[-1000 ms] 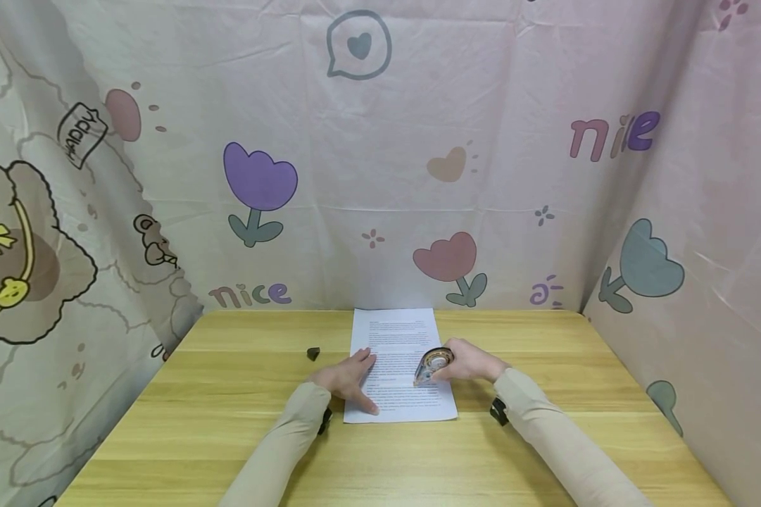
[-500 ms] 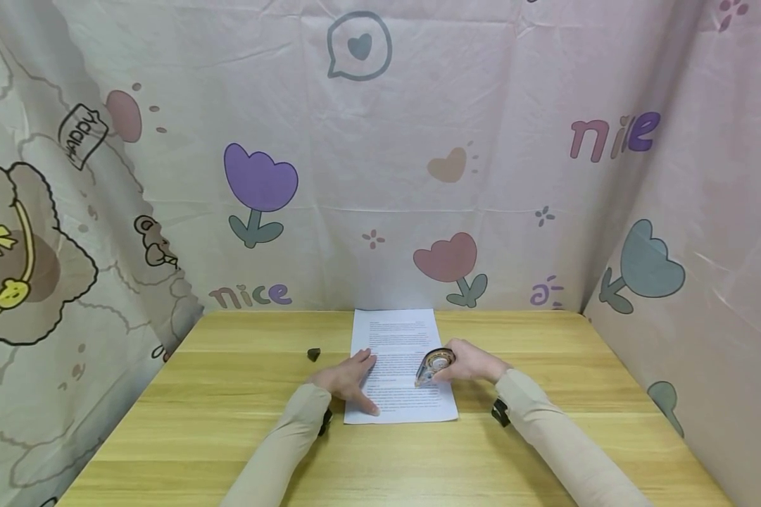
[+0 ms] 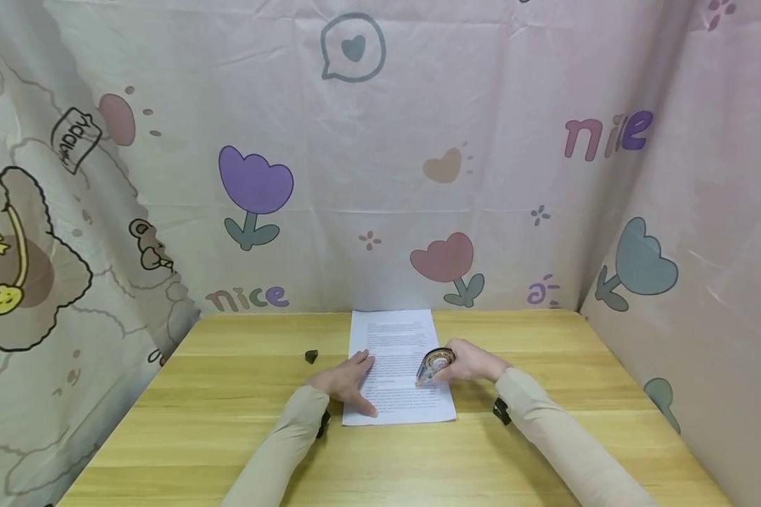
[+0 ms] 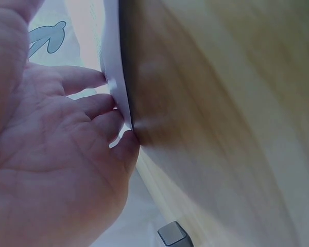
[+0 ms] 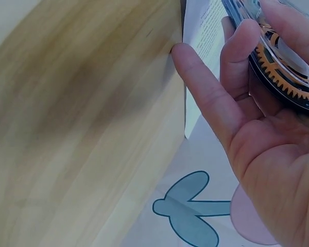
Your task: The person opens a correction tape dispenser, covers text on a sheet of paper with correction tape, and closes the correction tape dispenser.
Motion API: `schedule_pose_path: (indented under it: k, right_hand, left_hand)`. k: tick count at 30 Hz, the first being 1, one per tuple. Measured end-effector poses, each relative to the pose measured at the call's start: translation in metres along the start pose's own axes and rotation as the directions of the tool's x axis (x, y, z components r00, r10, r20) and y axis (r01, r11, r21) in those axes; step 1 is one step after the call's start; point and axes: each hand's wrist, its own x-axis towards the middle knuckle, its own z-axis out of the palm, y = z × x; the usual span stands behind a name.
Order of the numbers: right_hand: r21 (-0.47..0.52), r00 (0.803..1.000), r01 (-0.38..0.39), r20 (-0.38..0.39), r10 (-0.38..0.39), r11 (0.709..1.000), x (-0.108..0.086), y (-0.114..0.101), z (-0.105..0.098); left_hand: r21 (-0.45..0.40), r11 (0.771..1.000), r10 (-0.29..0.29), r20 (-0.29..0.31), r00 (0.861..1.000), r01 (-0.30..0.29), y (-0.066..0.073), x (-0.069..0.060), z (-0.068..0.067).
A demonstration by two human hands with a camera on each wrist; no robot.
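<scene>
Correction tape (image 3: 435, 364) sits in the grip of the right hand (image 3: 473, 360), thumb and fingers curled round it, an orange toothed wheel (image 5: 270, 72) showing inside. Its tip points down at the lower half of a printed sheet (image 3: 400, 338); whether they touch I cannot tell. The left hand (image 3: 341, 382) has a spread, unclenched grip, resting on the sheet's left edge. A small dark piece (image 3: 311, 356) lies left of the sheet on the wooden table (image 3: 184, 422).
</scene>
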Motion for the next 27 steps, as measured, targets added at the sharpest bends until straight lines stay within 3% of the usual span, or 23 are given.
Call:
schedule_pose_path:
  k: [10, 18, 27]
  right_hand:
    - [-0.027, 1.0, 0.02, 0.02, -0.019, 0.999, -0.0017, -0.0018, -0.0054]
    - [-0.062, 0.998, -0.057, -0.02, 0.056, 0.996, -0.0062, -0.0038, -0.0073]
    - [-0.07, 0.999, -0.045, -0.011, 0.044, 0.997, -0.0078, -0.0011, -0.0098]
  left_hand:
    - [0.024, 1.0, 0.001, -0.008, 1.0, 0.0, -0.0015, 0.0029, 0.0005]
    - [0.002, 1.0, -0.01, -0.008, 1.0, 0.01, -0.0017, 0.0006, 0.0019]
    - [0.006, 1.0, -0.013, -0.006, 1.0, 0.013, -0.0015, 0.0015, 0.0018]
